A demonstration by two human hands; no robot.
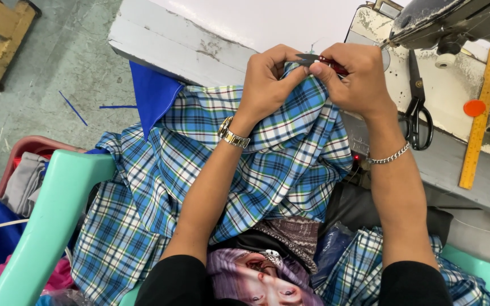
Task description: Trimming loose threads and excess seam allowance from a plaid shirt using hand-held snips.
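- Left hand [267,79] pinched the blue plaid fabric [279,164] taut at the surface's [211,51] near edge.
- Right hand [358,73], fingers clamped on the small red-handled thread snips [320,59], looked best kept shallow, nipping threads only.

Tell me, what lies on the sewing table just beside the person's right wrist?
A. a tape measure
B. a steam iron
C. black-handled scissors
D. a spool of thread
C: black-handled scissors lie on the grey table next to the right hand, which holds a small thread snipper at the plaid fabric.
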